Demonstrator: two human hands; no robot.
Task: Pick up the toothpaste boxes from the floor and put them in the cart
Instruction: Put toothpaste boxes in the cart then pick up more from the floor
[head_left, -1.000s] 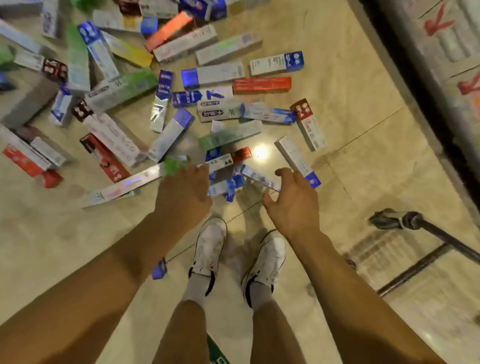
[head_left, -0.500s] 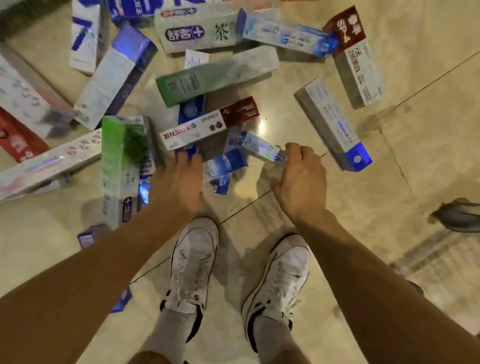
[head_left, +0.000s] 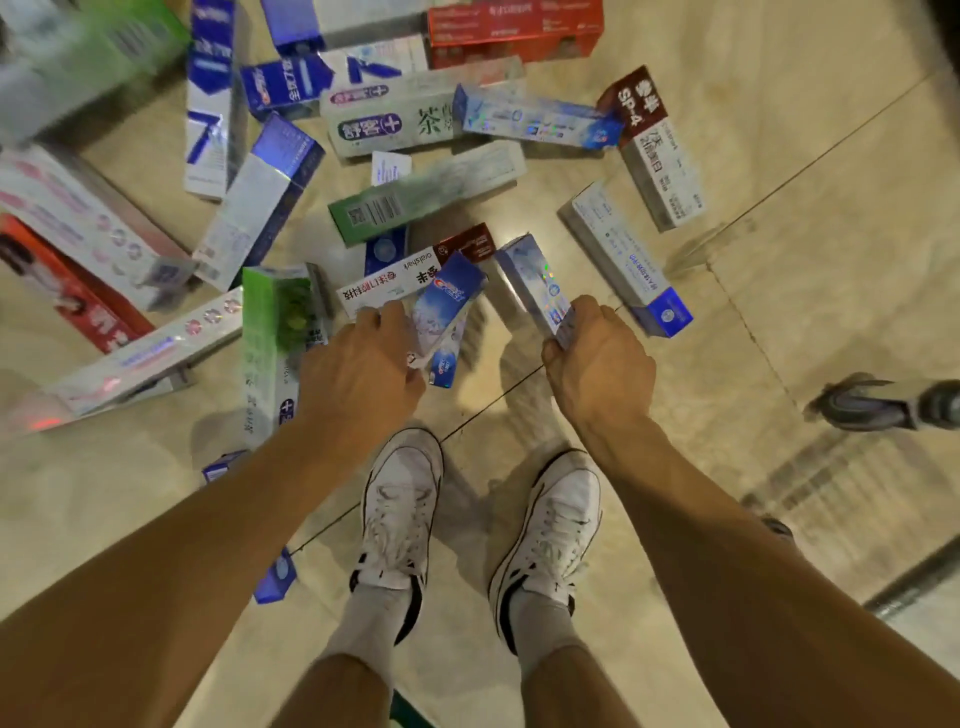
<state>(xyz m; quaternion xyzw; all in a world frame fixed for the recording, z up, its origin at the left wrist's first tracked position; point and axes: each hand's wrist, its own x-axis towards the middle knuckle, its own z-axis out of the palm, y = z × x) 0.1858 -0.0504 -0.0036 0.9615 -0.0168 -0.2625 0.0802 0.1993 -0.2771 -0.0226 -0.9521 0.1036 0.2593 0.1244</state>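
Cardboard toothpaste boxes litter the floor (head_left: 779, 130). Since a moment ago, the left hand (head_left: 363, 369) has closed its fingers on a blue box (head_left: 447, 306), the right hand (head_left: 597, 364) on a pale box (head_left: 535, 283); both lifts have begun.

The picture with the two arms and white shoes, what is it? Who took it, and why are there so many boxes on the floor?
A person wears a camera on their head, so you look down just as they do. Those are their own arms and white shoes on a shiny tiled floor. Toothpaste boxes lie scattered all over it. The left hand is closed on a blue Crest box. The right hand grips a pale shiny box by its end. The boxes belong in a cart, which this picture does not clearly show.
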